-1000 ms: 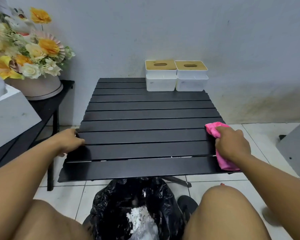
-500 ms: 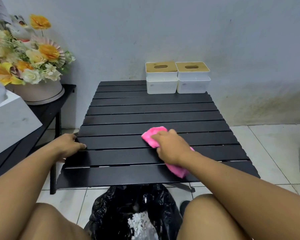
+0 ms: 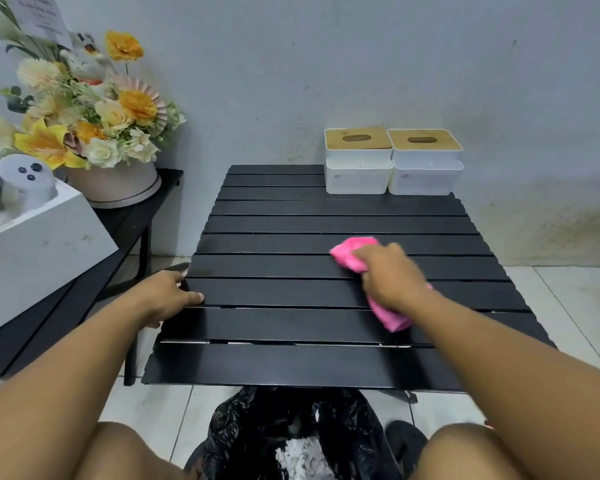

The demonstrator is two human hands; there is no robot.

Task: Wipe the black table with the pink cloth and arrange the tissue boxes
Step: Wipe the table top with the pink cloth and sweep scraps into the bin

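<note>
Pink cloth (image 3: 352, 254): bunched in my right hand (image 3: 392, 275), pressed on black table (image 3: 274, 323), mid-right. Left hand (image 3: 167, 296): clasping table's left edge. Tissue boxes (image 3: 357, 161): paired at table's far edge.

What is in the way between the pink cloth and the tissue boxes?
Nothing visible. Only the bare table lies between the right hand, gripping the pink cloth, and the tissue boxes at the far edge.
</note>
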